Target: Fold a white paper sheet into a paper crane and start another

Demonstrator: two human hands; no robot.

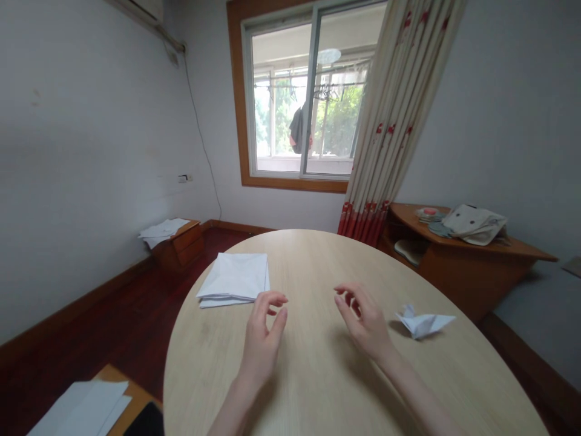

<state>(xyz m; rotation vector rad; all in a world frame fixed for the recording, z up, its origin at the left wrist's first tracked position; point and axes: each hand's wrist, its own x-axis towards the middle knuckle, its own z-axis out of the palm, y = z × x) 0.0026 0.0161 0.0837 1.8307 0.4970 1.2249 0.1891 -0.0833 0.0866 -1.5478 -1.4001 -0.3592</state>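
My left hand point(264, 330) hovers over the round light-wood table point(318, 375), fingers loosely curled and apart, holding nothing. It is just right of a stack of white paper sheets point(236, 278). My right hand point(363, 321) is raised a little over the table's middle, fingers bent and spread, also with nothing in it. A folded white paper figure point(422, 323) lies on the table just to the right of my right hand, not touching it.
A wooden corner shelf point(458, 248) with a cloth bag point(476, 223) stands at the right by a cream curtain point(394, 121). A small wooden cabinet point(179, 242) with papers sits by the left wall. More white sheets point(82, 412) lie at bottom left. A window point(308, 97) is ahead.
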